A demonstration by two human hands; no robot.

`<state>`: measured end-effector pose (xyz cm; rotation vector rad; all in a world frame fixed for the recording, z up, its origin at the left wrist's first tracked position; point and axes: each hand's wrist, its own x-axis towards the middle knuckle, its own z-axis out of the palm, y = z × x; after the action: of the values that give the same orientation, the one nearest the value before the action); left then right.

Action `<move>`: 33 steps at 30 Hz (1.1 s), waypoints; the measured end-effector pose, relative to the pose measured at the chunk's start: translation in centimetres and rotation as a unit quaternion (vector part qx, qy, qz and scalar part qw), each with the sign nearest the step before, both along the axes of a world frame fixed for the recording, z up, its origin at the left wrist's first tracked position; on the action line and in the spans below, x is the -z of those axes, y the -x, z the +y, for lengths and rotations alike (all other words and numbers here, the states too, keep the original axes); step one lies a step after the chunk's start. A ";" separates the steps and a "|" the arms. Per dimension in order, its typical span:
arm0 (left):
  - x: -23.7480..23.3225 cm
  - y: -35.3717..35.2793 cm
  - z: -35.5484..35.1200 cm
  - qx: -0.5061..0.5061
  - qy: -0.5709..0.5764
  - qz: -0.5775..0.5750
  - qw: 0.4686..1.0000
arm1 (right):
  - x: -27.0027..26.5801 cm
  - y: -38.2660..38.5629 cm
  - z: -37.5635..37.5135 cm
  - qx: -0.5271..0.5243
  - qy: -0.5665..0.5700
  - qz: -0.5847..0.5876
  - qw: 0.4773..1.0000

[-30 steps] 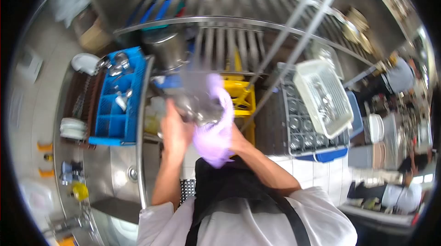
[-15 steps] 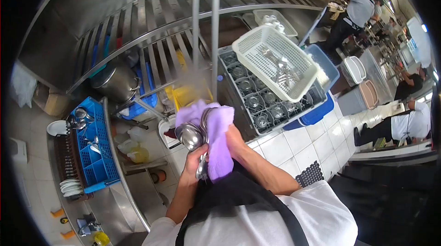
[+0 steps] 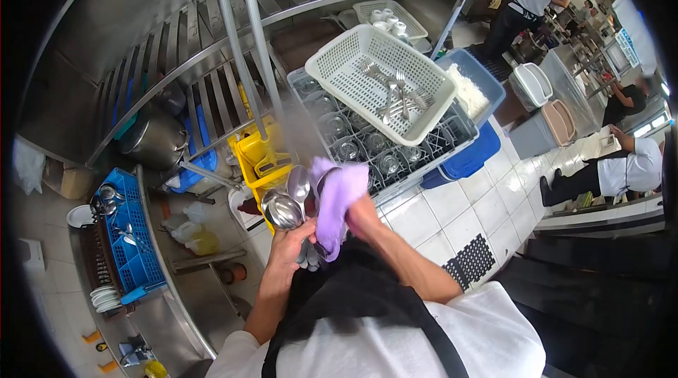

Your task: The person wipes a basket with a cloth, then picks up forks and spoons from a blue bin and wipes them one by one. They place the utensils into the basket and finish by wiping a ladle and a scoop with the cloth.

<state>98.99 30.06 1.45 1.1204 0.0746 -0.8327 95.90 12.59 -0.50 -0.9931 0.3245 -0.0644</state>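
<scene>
A kitchen worker in a white shirt and black apron [image 3: 353, 311] is standing over a tiled floor, holding a bunch of metal spoons [image 3: 284, 212] in the left hand [image 3: 287, 245]. The fingers of that hand are clamping on the handles, with the thumb lying across the front of the bunch. The rounded bowls are rising just above the fingers, one broad and shiny, another longer one standing beside it, while the handle ends are poking out below the grip, close to the apron.

The right hand [image 3: 361, 217] is clutching a purple cloth [image 3: 340, 198], its fingers clamped on the fabric and mostly hidden behind it. The cloth is hanging just to the right of the exposed bowls and is covering part of the bunch; whether the right fingertips are pressing on a spoon through it, one cannot tell, as the fabric is blurring and hiding them.

Beyond the hands, a yellow container [image 3: 256, 160] is sitting near the spoon bowls. To the right, a white basket [image 3: 346, 60] is resting on a rack of glasses [image 3: 390, 163], with several forks [image 3: 402, 86] lying inside. A blue cutlery holder [image 3: 138, 265] is standing on the counter at left, well apart from both hands.
</scene>
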 end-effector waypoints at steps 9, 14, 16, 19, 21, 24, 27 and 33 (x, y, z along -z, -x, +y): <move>-0.8 1.0 -1.8 -0.045 0.013 0.038 0.998 | -7.3 0.6 -1.1 0.034 -0.305 -0.013 0.952; -0.5 -0.1 -1.1 0.090 -0.084 -0.022 0.992 | 2.9 -0.3 -1.2 0.077 0.056 0.039 0.995; -2.0 0.2 -0.6 0.078 -0.100 -0.044 0.991 | -0.8 -1.1 -2.0 0.153 0.111 -0.052 0.981; -2.0 -0.3 0.3 0.051 -0.111 -0.077 0.989 | -2.0 -0.4 -0.9 0.209 0.034 -0.040 0.977; -1.0 -0.7 0.8 0.027 -0.144 -0.093 0.985 | 0.2 0.1 0.5 0.137 -0.186 0.064 0.971; -1.2 -0.6 1.5 0.029 -0.139 -0.115 0.983 | -0.1 0.7 2.9 0.039 -0.256 0.103 0.960; -1.4 -0.5 2.2 0.014 -0.115 -0.121 0.986 | -1.0 -0.3 1.5 0.017 -0.267 0.087 0.960; 0.8 -1.1 3.4 0.004 -0.091 -0.135 0.987 | 1.2 0.3 6.1 -0.166 -0.215 0.017 0.962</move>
<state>100.12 33.48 0.60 1.3973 -0.0807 -0.6835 95.56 18.67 -1.71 -0.6042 0.1875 0.3174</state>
